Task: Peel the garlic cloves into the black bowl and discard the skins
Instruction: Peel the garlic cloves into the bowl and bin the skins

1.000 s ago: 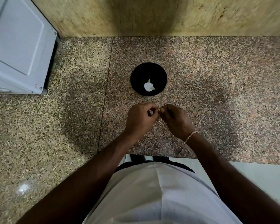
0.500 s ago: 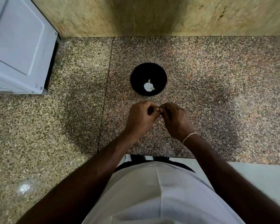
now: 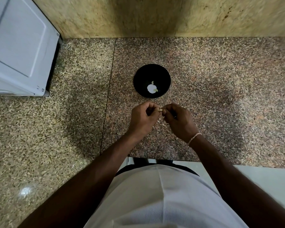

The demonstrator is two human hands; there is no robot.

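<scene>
I saw speckled granite counter point(image 3: 220, 79), round glossy black bowl point(image 3: 138, 76) mid-counter, left hand point(image 3: 142, 120) and right hand point(image 3: 179, 120) pinching one small pale garlic clove point(image 3: 160, 110), no writing legible

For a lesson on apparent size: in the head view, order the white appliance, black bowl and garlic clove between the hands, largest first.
1. White appliance, cropped by the frame
2. Black bowl
3. Garlic clove, mostly hidden

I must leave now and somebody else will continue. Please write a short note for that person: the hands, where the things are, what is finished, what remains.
Left hand and right hand: both pinch one small garlic clove between them, above the counter, near the black bowl.
Bowl: a few pale pieces inside.
Skins: some scraps on the counter under the hands.
Left: finish this clove, drop it in, discard skins.
</scene>
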